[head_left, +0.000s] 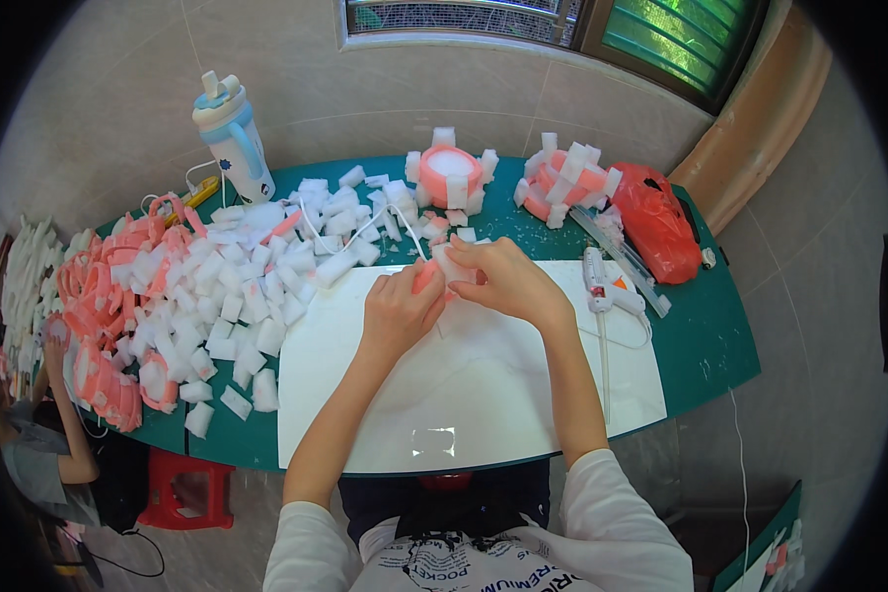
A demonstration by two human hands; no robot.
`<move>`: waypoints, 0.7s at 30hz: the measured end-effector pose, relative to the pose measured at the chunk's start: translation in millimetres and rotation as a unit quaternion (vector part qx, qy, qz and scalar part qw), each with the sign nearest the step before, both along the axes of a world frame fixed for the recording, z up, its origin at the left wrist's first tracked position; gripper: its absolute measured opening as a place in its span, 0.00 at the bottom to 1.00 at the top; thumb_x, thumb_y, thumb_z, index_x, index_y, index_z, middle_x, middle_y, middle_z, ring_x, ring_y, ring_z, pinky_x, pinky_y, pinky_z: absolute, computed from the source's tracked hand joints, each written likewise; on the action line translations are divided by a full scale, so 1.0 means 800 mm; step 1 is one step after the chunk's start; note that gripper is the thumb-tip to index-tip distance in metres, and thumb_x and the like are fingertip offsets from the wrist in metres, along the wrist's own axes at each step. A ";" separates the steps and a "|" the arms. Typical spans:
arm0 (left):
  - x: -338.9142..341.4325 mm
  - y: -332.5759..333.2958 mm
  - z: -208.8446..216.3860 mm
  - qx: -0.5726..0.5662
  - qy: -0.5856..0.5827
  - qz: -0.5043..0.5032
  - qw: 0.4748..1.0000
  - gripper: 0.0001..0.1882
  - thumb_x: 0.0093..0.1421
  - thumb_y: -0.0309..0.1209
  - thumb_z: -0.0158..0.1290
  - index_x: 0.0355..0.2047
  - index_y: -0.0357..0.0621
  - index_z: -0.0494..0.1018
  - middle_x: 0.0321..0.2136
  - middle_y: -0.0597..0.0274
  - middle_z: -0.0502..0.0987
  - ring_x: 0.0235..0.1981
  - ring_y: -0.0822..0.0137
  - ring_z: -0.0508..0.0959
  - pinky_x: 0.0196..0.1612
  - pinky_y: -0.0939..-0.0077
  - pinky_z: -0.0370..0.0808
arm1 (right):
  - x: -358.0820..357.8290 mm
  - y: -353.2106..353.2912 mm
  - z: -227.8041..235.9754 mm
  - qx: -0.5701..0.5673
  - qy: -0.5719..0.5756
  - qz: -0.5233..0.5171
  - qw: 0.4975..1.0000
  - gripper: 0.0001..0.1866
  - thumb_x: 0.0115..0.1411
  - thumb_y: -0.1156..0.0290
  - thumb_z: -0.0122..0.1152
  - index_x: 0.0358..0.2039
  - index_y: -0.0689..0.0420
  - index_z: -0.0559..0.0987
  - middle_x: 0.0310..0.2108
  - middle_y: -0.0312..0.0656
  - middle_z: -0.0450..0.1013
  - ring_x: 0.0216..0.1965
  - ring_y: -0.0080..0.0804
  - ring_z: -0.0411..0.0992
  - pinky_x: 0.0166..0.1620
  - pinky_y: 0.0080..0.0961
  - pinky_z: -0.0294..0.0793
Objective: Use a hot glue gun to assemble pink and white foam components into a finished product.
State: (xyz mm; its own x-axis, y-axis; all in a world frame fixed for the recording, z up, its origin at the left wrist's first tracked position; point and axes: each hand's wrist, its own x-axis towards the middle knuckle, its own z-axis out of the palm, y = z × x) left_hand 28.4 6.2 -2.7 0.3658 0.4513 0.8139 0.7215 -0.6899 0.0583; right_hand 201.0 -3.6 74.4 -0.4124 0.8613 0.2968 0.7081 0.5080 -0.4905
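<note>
Above the white board (464, 424) my left hand (400, 311) is closed on a pink foam piece (428, 277), most of which its fingers hide. My right hand (508, 284) pinches a white foam block (449, 262) between thumb and fingers, against the pink piece. A white cord runs down from the pile toward both hands. Beyond them stands a pink foam ring (429, 181) with white blocks around its rim. To its right sits another such ring (538, 202), covered with more blocks. The glue gun (596, 271) lies right of my right hand, on the board.
Loose white foam blocks (222, 316) heap up on the left, with pink foam rings (94, 281) beyond. A bottle (235, 143) stands at the back. A red plastic bag (656, 222) and clear sticks (622, 252) lie at right. Another person (44, 444) works at far left, near a red stool (187, 493).
</note>
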 end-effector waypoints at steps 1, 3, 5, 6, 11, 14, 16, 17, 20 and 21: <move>0.000 0.000 0.000 0.007 0.007 0.003 1.000 0.13 0.44 0.31 0.58 0.33 0.47 0.74 0.33 0.56 0.75 0.24 0.62 0.72 0.26 0.74 0.68 | 0.000 0.000 0.001 -0.014 -0.005 -0.001 1.000 0.26 0.45 0.68 0.64 0.46 0.62 0.73 0.26 0.47 0.74 0.28 0.36 0.66 0.33 0.28 0.67; 0.000 0.000 -0.001 0.015 0.012 0.004 1.000 0.13 0.44 0.31 0.58 0.33 0.47 0.74 0.34 0.56 0.75 0.24 0.62 0.72 0.27 0.74 0.68 | 0.001 0.000 -0.003 0.002 -0.008 -0.001 1.000 0.26 0.45 0.68 0.64 0.46 0.62 0.73 0.27 0.47 0.74 0.28 0.36 0.66 0.34 0.27 0.66; 0.001 0.000 -0.002 0.024 0.018 0.006 1.000 0.14 0.44 0.31 0.58 0.33 0.48 0.74 0.34 0.55 0.75 0.25 0.63 0.72 0.28 0.74 0.69 | 0.001 -0.002 -0.004 0.018 -0.010 0.000 1.000 0.26 0.45 0.68 0.64 0.46 0.62 0.73 0.27 0.47 0.74 0.29 0.36 0.66 0.34 0.27 0.66; 0.001 0.001 -0.004 0.028 0.018 0.007 0.999 0.13 0.43 0.31 0.58 0.33 0.48 0.74 0.34 0.55 0.75 0.25 0.63 0.72 0.28 0.74 0.69 | 0.000 -0.002 -0.004 0.018 -0.009 -0.005 1.000 0.26 0.46 0.68 0.63 0.47 0.62 0.73 0.27 0.47 0.74 0.29 0.35 0.65 0.35 0.27 0.66; 0.001 0.002 -0.004 0.031 0.005 0.003 0.999 0.13 0.44 0.30 0.58 0.33 0.48 0.74 0.34 0.56 0.75 0.24 0.63 0.72 0.27 0.74 0.69 | -0.001 -0.003 0.003 -0.016 -0.010 -0.014 1.000 0.27 0.46 0.66 0.63 0.48 0.61 0.73 0.28 0.46 0.74 0.31 0.35 0.65 0.35 0.27 0.66; -0.002 0.002 -0.004 0.002 -0.019 -0.001 1.000 0.12 0.45 0.29 0.57 0.32 0.47 0.74 0.34 0.57 0.75 0.22 0.63 0.72 0.26 0.74 0.69 | -0.001 -0.004 0.001 -0.011 -0.012 -0.005 1.000 0.27 0.46 0.66 0.64 0.48 0.61 0.73 0.27 0.46 0.74 0.31 0.35 0.65 0.35 0.27 0.66; -0.002 0.004 -0.004 0.001 -0.021 -0.005 1.000 0.11 0.45 0.29 0.56 0.32 0.47 0.74 0.33 0.58 0.75 0.21 0.63 0.72 0.25 0.75 0.69 | -0.002 -0.006 0.001 -0.006 -0.014 -0.012 1.000 0.27 0.46 0.66 0.64 0.48 0.60 0.73 0.28 0.46 0.74 0.32 0.36 0.64 0.35 0.27 0.66; -0.002 0.003 -0.003 0.001 -0.021 -0.005 1.000 0.11 0.45 0.29 0.56 0.32 0.47 0.74 0.33 0.58 0.75 0.21 0.63 0.72 0.25 0.75 0.69 | -0.002 -0.006 0.001 -0.006 -0.014 -0.012 1.000 0.27 0.46 0.66 0.64 0.48 0.60 0.73 0.28 0.46 0.74 0.32 0.36 0.64 0.35 0.27 0.66; 0.001 -0.001 0.001 -0.010 -0.022 -0.011 1.000 0.12 0.46 0.30 0.56 0.33 0.45 0.73 0.34 0.58 0.75 0.22 0.63 0.72 0.26 0.74 0.69 | 0.001 -0.002 0.001 -0.006 -0.023 -0.014 1.000 0.27 0.45 0.66 0.65 0.48 0.61 0.73 0.26 0.46 0.74 0.30 0.35 0.65 0.34 0.27 0.66; 0.002 -0.002 0.004 -0.005 -0.019 -0.017 1.000 0.12 0.46 0.31 0.56 0.33 0.45 0.73 0.34 0.57 0.75 0.23 0.62 0.73 0.26 0.73 0.69 | 0.003 0.002 -0.003 -0.013 -0.010 -0.011 1.000 0.27 0.45 0.66 0.65 0.48 0.61 0.73 0.25 0.46 0.73 0.29 0.35 0.65 0.33 0.27 0.66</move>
State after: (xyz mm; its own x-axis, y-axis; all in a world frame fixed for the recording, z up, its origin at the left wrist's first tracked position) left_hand 29.7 4.9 0.4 0.3496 0.4478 0.8230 0.6951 -0.7129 0.0926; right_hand 203.3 -2.3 71.6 -0.3987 0.8773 0.2671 0.7283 0.4799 -0.4891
